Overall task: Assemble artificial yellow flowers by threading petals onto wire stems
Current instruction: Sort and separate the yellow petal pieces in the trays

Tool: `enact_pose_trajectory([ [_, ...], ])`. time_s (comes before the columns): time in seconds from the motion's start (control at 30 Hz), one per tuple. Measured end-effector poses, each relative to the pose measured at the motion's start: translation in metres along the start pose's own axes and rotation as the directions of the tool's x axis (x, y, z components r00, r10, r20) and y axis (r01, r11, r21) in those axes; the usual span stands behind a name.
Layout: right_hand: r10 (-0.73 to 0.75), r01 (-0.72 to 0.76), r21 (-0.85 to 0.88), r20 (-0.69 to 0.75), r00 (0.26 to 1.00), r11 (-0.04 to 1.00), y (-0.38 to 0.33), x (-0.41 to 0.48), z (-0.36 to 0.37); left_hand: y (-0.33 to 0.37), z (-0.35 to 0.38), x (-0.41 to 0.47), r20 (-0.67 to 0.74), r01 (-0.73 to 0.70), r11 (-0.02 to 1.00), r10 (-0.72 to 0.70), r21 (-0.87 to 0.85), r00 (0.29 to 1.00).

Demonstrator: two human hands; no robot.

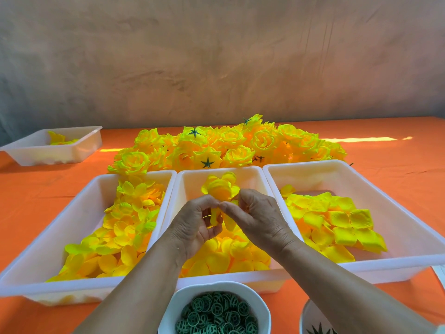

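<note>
I am pinching a part-built yellow flower [220,188] with my left hand [192,227] over the middle tray [250,170]. My right hand [258,216] is pinching its petals too.

Left hand [192,225] and right hand [260,218] pinch yellow flower [220,186].

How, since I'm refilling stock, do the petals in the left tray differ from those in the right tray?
The left petals are small, rounded and cupped; the right petals are larger, flatter and squarish. The left petals heap along the left tray front to back; the right petals leave much of the right tray bare. Both are bright yellow.
</note>
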State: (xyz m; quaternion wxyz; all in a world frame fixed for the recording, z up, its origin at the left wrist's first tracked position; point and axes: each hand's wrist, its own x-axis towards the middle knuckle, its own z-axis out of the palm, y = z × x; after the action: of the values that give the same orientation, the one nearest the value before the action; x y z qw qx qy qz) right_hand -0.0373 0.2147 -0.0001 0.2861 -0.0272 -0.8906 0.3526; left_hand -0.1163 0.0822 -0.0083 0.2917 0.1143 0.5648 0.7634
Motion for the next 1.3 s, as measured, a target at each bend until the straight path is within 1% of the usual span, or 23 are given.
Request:
enact_pose_trajectory([
  [0.07,0.033,-0.032,0.025,-0.041,0.999,0.999,0.001,0.000,-0.001,0.001,0.000,-0.001,0.002,-0.005,1.000,0.005,0.027,1.000],
  [0.17,0.066,-0.064,0.019,-0.101,0.993,0.998,0.003,0.002,-0.002,-0.002,0.002,-0.002,-0.003,-0.061,0.965,0.064,0.255,0.998],
  [0.2,0.065,-0.064,0.011,-0.108,0.992,0.998,0.002,0.002,-0.002,-0.003,0.003,-0.001,-0.017,-0.078,0.951,0.087,0.299,0.996],
  [0.23,0.064,-0.063,0.009,-0.119,0.991,0.998,0.002,0.003,-0.002,-0.004,0.004,0.000,-0.055,-0.084,0.944,0.107,0.318,0.993],
  [0.27,0.068,-0.066,0.015,-0.137,0.988,0.998,0.001,0.003,-0.003,-0.004,0.003,0.002,-0.122,-0.091,0.939,0.138,0.331,0.983],
  [0.3,0.076,-0.073,0.026,-0.164,0.984,0.997,0.000,0.003,-0.003,-0.004,0.001,0.005,-0.220,-0.091,0.938,0.172,0.334,0.960],
  [0.33,0.088,-0.081,0.041,-0.198,0.976,0.996,0.000,0.004,-0.004,-0.004,-0.002,0.009,-0.331,-0.090,0.947,0.196,0.308,0.923],
  [0.37,0.101,-0.090,0.056,-0.238,0.966,0.994,0.000,0.005,-0.005,-0.004,-0.005,0.013,-0.421,-0.095,0.966,0.193,0.242,0.886],
  [0.4,0.117,-0.100,0.072,-0.278,0.953,0.992,0.000,0.006,-0.006,-0.003,-0.007,0.014,-0.470,-0.114,0.980,0.178,0.163,0.864],
  [0.47,0.141,-0.120,0.082,-0.340,0.930,0.989,0.001,0.007,-0.008,-0.001,-0.008,0.015,-0.496,-0.151,0.985,0.170,0.078,0.852],
  [0.57,0.156,-0.163,0.014,-0.378,0.913,0.987,0.007,0.008,-0.007,0.004,-0.006,0.013,-0.497,-0.216,0.976,0.182,-0.013,0.848],
  [0.6,0.168,-0.186,-0.012,-0.369,0.914,0.983,0.008,0.008,-0.006,0.006,-0.005,0.012,-0.496,-0.239,0.968,0.174,-0.071,0.851],
  [0.67,0.199,-0.233,-0.082,-0.302,0.932,0.969,0.010,0.007,-0.003,0.010,-0.005,0.009,-0.479,-0.281,0.943,0.167,-0.176,0.862],
  [0.73,0.217,-0.253,-0.177,-0.202,0.955,0.951,0.010,0.006,0.001,0.011,-0.005,0.007,-0.432,-0.282,0.937,0.171,-0.208,0.885],
  [0.8,0.178,-0.207,-0.231,-0.142,0.974,0.951,0.008,0.004,0.005,0.010,-0.003,0.004,-0.359,-0.257,0.946,0.175,-0.196,0.917],
  [0.87,0.091,-0.118,-0.221,-0.126,0.988,0.968,0.005,0.002,0.006,0.009,-0.001,0.003,-0.294,-0.227,0.956,0.166,-0.185,0.941],
  [0.97,-0.053,0.036,-0.149,-0.107,0.993,0.988,0.001,0.000,0.004,0.007,0.002,0.001,-0.175,-0.179,0.974,0.154,-0.136,0.972],
  [1.07,-0.161,0.160,-0.177,0.009,0.987,0.971,-0.002,-0.003,0.003,0.005,0.004,-0.002,-0.091,-0.127,0.990,0.122,-0.056,0.988],
  [1.17,-0.172,0.182,-0.227,0.063,0.983,0.957,-0.002,-0.003,0.003,0.006,0.007,-0.007,-0.029,-0.068,0.995,0.066,-0.067,0.997],
  [1.3,-0.124,0.125,-0.168,0.020,0.992,0.978,-0.002,-0.002,0.003,0.008,0.009,-0.007,-0.013,-0.032,0.997,0.031,-0.074,0.999],
])
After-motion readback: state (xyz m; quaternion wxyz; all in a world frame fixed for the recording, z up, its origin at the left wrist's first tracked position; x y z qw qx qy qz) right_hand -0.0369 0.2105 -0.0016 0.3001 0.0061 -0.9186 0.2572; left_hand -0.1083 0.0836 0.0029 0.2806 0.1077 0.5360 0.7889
